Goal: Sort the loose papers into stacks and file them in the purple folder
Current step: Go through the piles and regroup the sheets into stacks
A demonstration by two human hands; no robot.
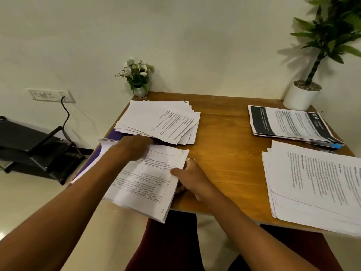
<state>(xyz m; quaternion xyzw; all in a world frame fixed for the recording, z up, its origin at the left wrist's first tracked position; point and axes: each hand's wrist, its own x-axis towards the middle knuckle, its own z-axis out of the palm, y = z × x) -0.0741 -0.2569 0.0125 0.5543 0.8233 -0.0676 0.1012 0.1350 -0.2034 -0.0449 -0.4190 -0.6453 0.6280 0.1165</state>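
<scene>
Head view: a stack of table-printed sheets lies at the near left corner of the wooden worktop, its near corner jutting past the edge over the person's lap. It rests on the purple folder, which shows along the stack's left and far sides. The left hand rests on the far end of this stack; its fingers are hidden behind the back of the hand, so I cannot tell whether they grip the edge or lie flat. The right hand pinches the stack's right edge, thumb on top and fingers curled beneath. A fanned pile of papers sits just beyond, partly on the folder. Well to the right lie a dark-headed pile and, nearer, a large text pile. A small flower pot and a white planter stand at the back.
</scene>
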